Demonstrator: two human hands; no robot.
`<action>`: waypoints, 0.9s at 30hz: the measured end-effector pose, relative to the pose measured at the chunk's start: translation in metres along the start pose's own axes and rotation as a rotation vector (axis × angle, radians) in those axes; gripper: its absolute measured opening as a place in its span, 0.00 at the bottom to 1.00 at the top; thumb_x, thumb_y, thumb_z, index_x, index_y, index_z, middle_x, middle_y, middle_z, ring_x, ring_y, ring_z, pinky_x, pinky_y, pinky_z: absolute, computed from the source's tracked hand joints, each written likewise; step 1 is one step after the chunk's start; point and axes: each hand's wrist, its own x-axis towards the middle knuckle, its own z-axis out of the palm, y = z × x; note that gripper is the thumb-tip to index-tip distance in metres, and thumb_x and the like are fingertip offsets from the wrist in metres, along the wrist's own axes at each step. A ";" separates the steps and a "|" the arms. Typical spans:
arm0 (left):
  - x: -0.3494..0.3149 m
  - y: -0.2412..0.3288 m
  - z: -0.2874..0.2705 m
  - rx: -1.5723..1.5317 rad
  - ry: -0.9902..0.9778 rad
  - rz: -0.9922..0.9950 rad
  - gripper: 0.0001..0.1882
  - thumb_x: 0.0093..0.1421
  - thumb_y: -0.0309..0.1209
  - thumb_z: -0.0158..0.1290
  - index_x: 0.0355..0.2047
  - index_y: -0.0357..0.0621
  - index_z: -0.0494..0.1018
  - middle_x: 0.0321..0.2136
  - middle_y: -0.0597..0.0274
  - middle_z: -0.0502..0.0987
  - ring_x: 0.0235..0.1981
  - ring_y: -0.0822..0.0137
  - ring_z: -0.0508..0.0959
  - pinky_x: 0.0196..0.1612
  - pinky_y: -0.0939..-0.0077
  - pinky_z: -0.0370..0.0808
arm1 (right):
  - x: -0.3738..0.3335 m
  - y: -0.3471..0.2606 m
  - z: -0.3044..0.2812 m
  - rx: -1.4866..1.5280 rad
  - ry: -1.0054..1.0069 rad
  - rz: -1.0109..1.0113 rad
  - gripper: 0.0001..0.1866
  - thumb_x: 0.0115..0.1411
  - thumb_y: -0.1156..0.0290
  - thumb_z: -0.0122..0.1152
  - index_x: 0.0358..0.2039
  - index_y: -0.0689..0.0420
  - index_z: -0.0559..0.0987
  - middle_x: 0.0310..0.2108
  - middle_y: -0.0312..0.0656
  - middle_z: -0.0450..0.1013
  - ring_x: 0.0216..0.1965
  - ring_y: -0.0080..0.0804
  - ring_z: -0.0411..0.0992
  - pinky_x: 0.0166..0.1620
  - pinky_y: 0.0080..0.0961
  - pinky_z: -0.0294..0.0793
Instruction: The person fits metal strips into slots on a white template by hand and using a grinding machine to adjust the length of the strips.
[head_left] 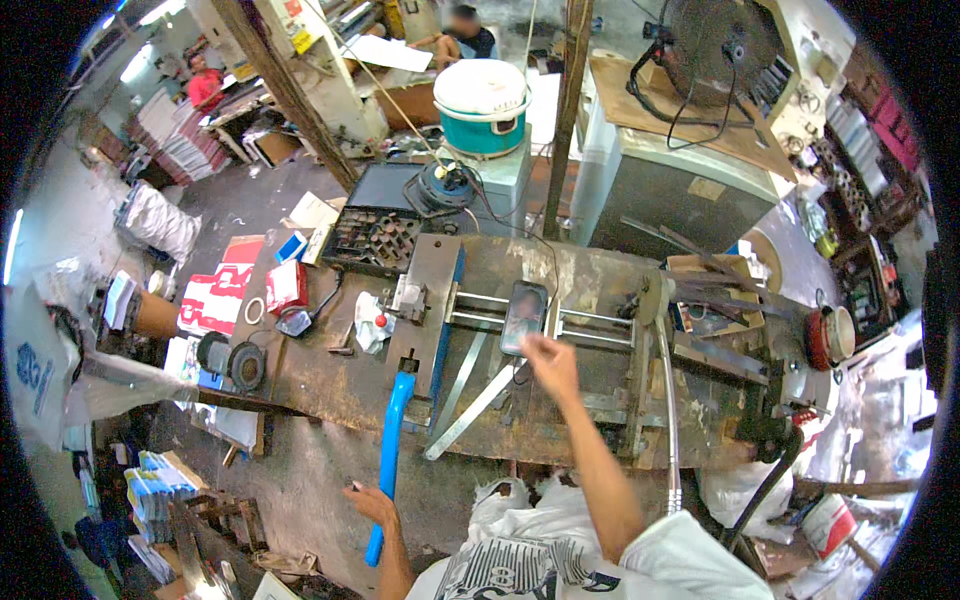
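Observation:
My right hand [552, 366] reaches over the bench, fingers drawn together at the lower right corner of a dark phone [524, 318]. The phone rests across two metal rods [598, 338], and a thin cable runs by it. Whether the fingers grip anything there is hidden. Lower left, my left hand [373, 504] is beside a long blue lever handle [391, 445], its fingers closed together. A small dark bit shows at those fingertips, too small to name. The blue handle slopes down from a heavy steel block [434, 325] on the bench.
The worn bench [600, 270] carries a flat metal bar [478, 410], a tray of metal blocks [372, 240], a red-and-white box [287, 287] and a black tape roll [246, 366]. A long steel lever [668, 420] stands right of my right arm. Two people sit farther back.

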 end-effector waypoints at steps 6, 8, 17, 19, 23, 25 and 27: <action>0.024 0.000 0.011 0.068 0.072 -0.310 0.13 0.69 0.33 0.43 0.47 0.37 0.62 0.34 0.37 0.76 0.31 0.36 0.77 0.30 0.43 0.68 | 0.139 0.033 -0.041 -0.252 0.089 -0.036 0.20 0.56 0.60 0.68 0.44 0.60 0.82 0.37 0.43 0.81 0.39 0.27 0.77 0.45 0.26 0.74; 0.028 -0.009 0.003 0.114 0.097 -0.292 0.13 0.69 0.33 0.43 0.47 0.37 0.62 0.33 0.39 0.76 0.30 0.38 0.76 0.30 0.44 0.67 | 0.155 0.028 -0.031 -0.224 -0.028 0.147 0.20 0.57 0.58 0.68 0.44 0.61 0.82 0.36 0.43 0.81 0.38 0.29 0.77 0.45 0.26 0.74; 0.025 -0.029 0.008 0.039 0.114 -0.120 0.13 0.67 0.33 0.50 0.41 0.33 0.71 0.32 0.46 0.76 0.33 0.48 0.77 0.36 0.53 0.70 | 0.174 0.055 -0.042 -0.123 0.182 0.114 0.17 0.61 0.59 0.63 0.40 0.61 0.84 0.29 0.36 0.80 0.29 0.19 0.73 0.35 0.19 0.72; 0.022 -0.039 0.000 -0.015 0.122 -0.131 0.12 0.64 0.30 0.53 0.40 0.31 0.73 0.33 0.45 0.78 0.34 0.49 0.78 0.40 0.58 0.72 | 0.157 0.032 -0.029 -0.100 0.157 0.146 0.17 0.63 0.60 0.62 0.41 0.61 0.83 0.30 0.36 0.80 0.28 0.18 0.71 0.35 0.18 0.71; 0.034 -0.048 0.008 -0.044 0.197 -0.296 0.10 0.61 0.27 0.55 0.41 0.35 0.74 0.36 0.48 0.79 0.37 0.54 0.78 0.46 0.63 0.74 | 0.093 -0.036 0.024 -0.048 0.007 0.055 0.16 0.64 0.61 0.60 0.43 0.60 0.83 0.32 0.36 0.80 0.28 0.19 0.71 0.36 0.18 0.71; 0.037 -0.007 0.006 -0.116 0.139 -0.133 0.11 0.60 0.30 0.57 0.39 0.37 0.75 0.32 0.55 0.79 0.36 0.60 0.78 0.44 0.68 0.73 | 0.056 -0.063 0.048 -0.022 -0.122 0.053 0.15 0.64 0.63 0.60 0.42 0.61 0.82 0.32 0.36 0.80 0.30 0.20 0.72 0.37 0.19 0.71; 0.051 0.040 -0.026 -0.356 0.082 -0.200 0.11 0.61 0.30 0.58 0.40 0.36 0.74 0.31 0.57 0.79 0.33 0.65 0.79 0.41 0.71 0.74 | 0.010 -0.081 0.083 -0.084 -0.305 -0.059 0.13 0.63 0.65 0.61 0.41 0.62 0.82 0.33 0.37 0.80 0.33 0.22 0.73 0.40 0.20 0.72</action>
